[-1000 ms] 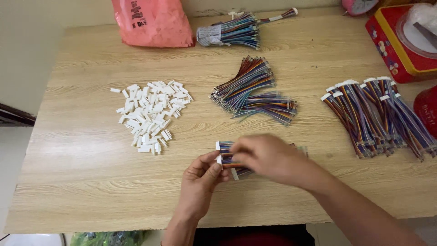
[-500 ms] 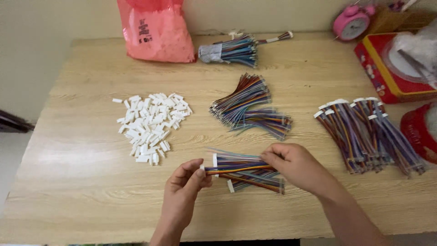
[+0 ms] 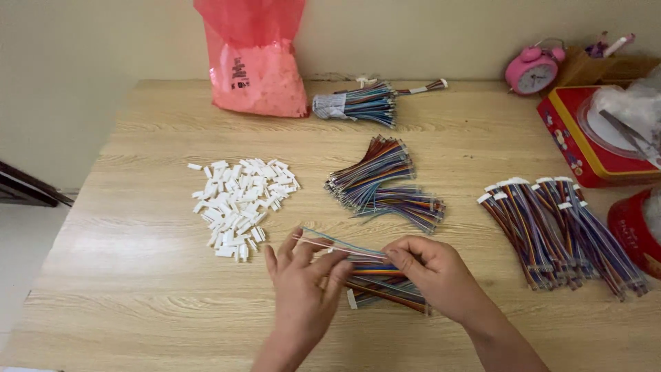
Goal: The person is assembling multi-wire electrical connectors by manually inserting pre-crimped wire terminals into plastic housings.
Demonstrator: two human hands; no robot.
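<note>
Hands at work: left hand (image 3: 303, 282) and right hand (image 3: 430, 272) pinch a multicoloured wire bundle (image 3: 375, 270), seemingly fanning strands; white connectors (image 3: 237, 200) lie beyond the left hand.

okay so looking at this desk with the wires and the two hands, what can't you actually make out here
Head view, the only one:
- Middle of the wire bundle: covered by the left hand and right hand, so each hand's grip is unclear.
- Red container: cut off by the right edge.
- Pink bag: top cut off by the upper edge.
- White connector pieces: too small for detail.
</note>
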